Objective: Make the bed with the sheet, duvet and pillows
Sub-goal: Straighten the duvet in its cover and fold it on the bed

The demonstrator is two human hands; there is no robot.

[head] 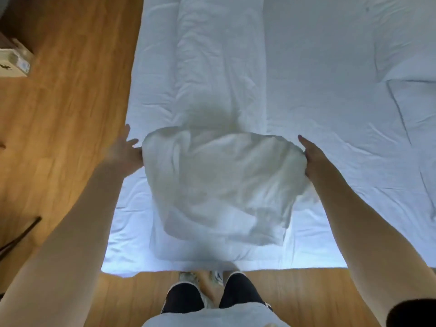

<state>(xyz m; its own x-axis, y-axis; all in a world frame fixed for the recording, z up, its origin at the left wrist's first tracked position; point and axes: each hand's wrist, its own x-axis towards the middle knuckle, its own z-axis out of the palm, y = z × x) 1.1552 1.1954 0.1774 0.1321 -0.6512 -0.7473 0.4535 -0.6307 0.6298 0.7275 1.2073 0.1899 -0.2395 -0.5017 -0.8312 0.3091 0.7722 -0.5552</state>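
I stand at the near end of the bed [330,67], arms stretched out over the sheet [342,149], which already covers the mattress with a few creases toward the right. The duvet [219,185] is still bundled into a long roll running from the near edge away to the far end, left of centre. I hold its near end lifted off the sheet. My left hand [125,149] is at the left edge of the raised fold with fingers spread; it is blurred, so I cannot tell whether the thumb truly pinches the cloth. My right hand [311,156] clamps the right edge, fingers closed over the fabric.

To do this step well, I judge I should get a firm pinch on both corners before pulling, keep my hands level and wide apart so the fold opens evenly, then draw the duvet toward the right, where most of the sheet lies bare. A one-sided grip would likely twist the roll. No pillow is clearly in view, though a folded shape sits at the far right.
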